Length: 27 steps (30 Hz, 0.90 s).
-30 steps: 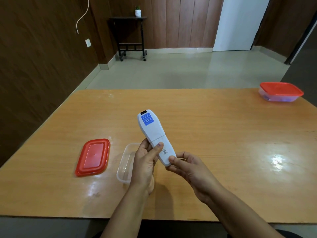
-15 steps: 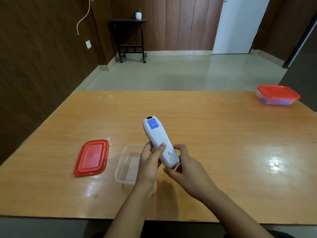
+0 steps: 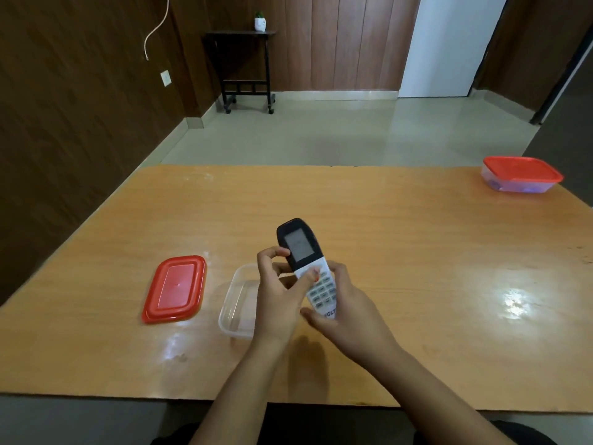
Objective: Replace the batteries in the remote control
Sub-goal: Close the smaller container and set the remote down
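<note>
One glossy wood tbl [image 3: 417,252], remote [image 3: 301,252] above; dk panel walls [image 3: 64,123].

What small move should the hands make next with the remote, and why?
Probably press with the left thumb, to test the remote: the left hand and right hand hold it, screen and buttons up, and that thumb lies on the top buttons.
</note>
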### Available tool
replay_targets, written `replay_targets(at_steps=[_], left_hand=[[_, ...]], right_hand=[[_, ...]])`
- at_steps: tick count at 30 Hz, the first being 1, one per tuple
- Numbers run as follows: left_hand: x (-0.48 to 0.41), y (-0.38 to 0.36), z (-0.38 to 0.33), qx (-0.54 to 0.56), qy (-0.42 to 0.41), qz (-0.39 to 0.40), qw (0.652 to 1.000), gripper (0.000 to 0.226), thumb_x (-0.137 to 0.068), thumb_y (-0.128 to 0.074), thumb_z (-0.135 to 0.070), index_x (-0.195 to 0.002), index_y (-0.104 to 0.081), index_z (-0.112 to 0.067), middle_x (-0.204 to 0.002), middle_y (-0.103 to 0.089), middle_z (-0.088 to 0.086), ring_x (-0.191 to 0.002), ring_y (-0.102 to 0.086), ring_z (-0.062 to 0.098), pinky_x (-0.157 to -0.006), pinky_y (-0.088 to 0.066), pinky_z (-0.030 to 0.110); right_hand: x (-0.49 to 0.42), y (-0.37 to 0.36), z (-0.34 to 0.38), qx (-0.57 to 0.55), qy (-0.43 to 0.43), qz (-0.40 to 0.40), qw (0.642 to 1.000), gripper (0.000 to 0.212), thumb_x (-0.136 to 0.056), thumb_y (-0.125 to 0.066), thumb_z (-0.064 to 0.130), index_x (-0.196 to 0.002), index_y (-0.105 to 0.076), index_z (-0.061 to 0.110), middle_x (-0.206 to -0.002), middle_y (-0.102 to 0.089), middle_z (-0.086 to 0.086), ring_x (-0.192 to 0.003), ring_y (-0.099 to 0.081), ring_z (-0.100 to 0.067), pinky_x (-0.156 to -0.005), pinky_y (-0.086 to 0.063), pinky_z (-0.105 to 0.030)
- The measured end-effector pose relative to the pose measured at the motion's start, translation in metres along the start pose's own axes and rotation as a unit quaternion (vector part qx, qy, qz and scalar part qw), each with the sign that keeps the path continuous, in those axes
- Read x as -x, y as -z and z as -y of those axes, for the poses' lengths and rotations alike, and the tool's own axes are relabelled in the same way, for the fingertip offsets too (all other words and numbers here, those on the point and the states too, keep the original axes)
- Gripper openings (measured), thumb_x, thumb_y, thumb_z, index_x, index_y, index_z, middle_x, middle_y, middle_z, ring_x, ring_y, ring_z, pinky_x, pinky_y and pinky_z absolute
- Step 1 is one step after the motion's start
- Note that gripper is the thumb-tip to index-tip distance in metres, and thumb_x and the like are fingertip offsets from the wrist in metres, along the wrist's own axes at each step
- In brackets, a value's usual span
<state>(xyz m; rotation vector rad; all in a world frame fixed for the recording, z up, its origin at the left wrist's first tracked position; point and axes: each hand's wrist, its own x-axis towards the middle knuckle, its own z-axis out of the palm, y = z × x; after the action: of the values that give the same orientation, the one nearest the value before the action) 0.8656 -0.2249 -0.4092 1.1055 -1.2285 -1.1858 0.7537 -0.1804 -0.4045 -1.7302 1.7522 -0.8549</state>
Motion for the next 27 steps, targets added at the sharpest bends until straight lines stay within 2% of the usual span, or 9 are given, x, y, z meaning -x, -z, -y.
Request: replay_targets(at_steps=[2, 4, 8, 13, 18, 21, 24, 26, 27], left_hand=[[0.000, 0.006, -0.003, -0.062, -0.021, -0.005, 0.998, 0.036, -0.087, -0.064, -0.020, -0.115, -0.043, -0.029, -0.097, -0.067, -0.001, -0.074, -0.066, -0.001, -0.061, -0.047, 0.012], [-0.004, 0.021, -0.005, -0.141, -0.057, -0.062, 0.986, 0.034, -0.090, -0.060, -0.026, -0.120, -0.044, -0.031, -0.105, -0.067, -0.009, -0.083, -0.065, 0.001, -0.068, -0.048, 0.017], [-0.017, 0.074, -0.008, -0.286, -0.102, -0.187, 0.934, 0.032, -0.090, -0.058, -0.025, -0.120, -0.049, -0.023, -0.119, -0.060, -0.005, -0.100, -0.061, 0.015, -0.081, -0.049, 0.034], [-0.020, 0.137, 0.010, -0.489, 0.026, -0.182, 0.853, 0.055, -0.086, -0.060, -0.036, -0.134, -0.042, -0.016, -0.141, -0.044, 0.012, -0.128, -0.040, 0.034, -0.100, -0.037, 0.044], [-0.019, 0.161, 0.029, -0.558, 0.145, -0.113, 0.809, 0.094, -0.079, -0.062, -0.056, -0.150, -0.010, -0.023, -0.158, -0.003, 0.020, -0.145, -0.010, 0.036, -0.114, -0.019, 0.049], [-0.022, 0.164, 0.035, -0.570, 0.149, -0.116, 0.800, 0.095, -0.079, -0.059, -0.061, -0.150, -0.008, -0.025, -0.157, -0.011, 0.022, -0.145, -0.012, 0.036, -0.115, -0.018, 0.048], [-0.022, 0.161, 0.035, -0.560, 0.109, -0.134, 0.811, 0.083, -0.079, -0.062, -0.054, -0.145, -0.024, -0.021, -0.148, -0.034, 0.017, -0.136, -0.029, 0.036, -0.110, -0.029, 0.047], [-0.023, 0.158, 0.030, -0.504, 0.097, -0.163, 0.842, 0.076, -0.079, -0.065, -0.048, -0.141, -0.030, -0.020, -0.141, -0.041, 0.016, -0.129, -0.036, 0.037, -0.103, -0.035, 0.046], [-0.025, 0.156, 0.024, -0.437, 0.097, -0.180, 0.876, 0.073, -0.080, -0.066, -0.045, -0.138, -0.031, -0.021, -0.139, -0.043, 0.016, -0.126, -0.039, 0.037, -0.100, -0.037, 0.046]], right_hand=[[-0.007, -0.002, -0.003, -0.012, 0.001, -0.041, 0.999, 0.057, -0.081, -0.062, 0.035, -0.126, -0.028, 0.034, -0.092, -0.059, 0.016, -0.076, -0.063, -0.005, -0.063, -0.056, -0.029], [-0.018, -0.004, -0.010, -0.011, -0.016, -0.063, 0.998, 0.049, -0.081, -0.060, 0.035, -0.123, -0.035, 0.029, -0.098, -0.059, 0.010, -0.083, -0.060, -0.009, -0.063, -0.049, -0.030], [-0.035, -0.012, -0.031, 0.116, -0.057, -0.069, 0.989, 0.053, -0.083, -0.056, 0.041, -0.129, -0.043, 0.018, -0.113, -0.042, -0.001, -0.110, -0.040, -0.021, -0.082, -0.038, -0.030], [-0.044, -0.022, -0.045, 0.189, -0.088, -0.038, 0.977, 0.055, -0.083, -0.056, 0.043, -0.129, -0.045, 0.015, -0.119, -0.041, -0.006, -0.110, -0.039, -0.025, -0.092, -0.038, -0.034], [-0.046, -0.027, -0.044, 0.205, -0.103, -0.029, 0.973, 0.060, -0.084, -0.056, 0.045, -0.134, -0.041, 0.014, -0.123, -0.040, -0.008, -0.115, -0.038, -0.027, -0.095, -0.036, -0.037], [-0.047, -0.025, -0.042, 0.210, -0.113, -0.020, 0.971, 0.082, -0.083, -0.055, 0.056, -0.147, -0.022, 0.017, -0.137, -0.033, -0.008, -0.127, -0.031, -0.027, -0.102, -0.031, -0.041], [-0.044, -0.024, -0.035, 0.195, -0.094, -0.032, 0.976, 0.085, -0.083, -0.054, 0.059, -0.149, -0.014, 0.023, -0.145, -0.027, -0.007, -0.133, -0.026, -0.027, -0.105, -0.027, -0.043], [-0.042, -0.021, -0.026, 0.174, -0.066, -0.052, 0.981, 0.079, -0.084, -0.057, 0.054, -0.148, -0.019, 0.027, -0.146, -0.027, -0.006, -0.133, -0.026, -0.027, -0.105, -0.027, -0.042], [-0.041, -0.021, -0.020, 0.163, -0.049, -0.063, 0.983, 0.075, -0.085, -0.058, 0.051, -0.147, -0.023, 0.028, -0.146, -0.028, -0.005, -0.132, -0.026, -0.026, -0.104, -0.027, -0.041]])
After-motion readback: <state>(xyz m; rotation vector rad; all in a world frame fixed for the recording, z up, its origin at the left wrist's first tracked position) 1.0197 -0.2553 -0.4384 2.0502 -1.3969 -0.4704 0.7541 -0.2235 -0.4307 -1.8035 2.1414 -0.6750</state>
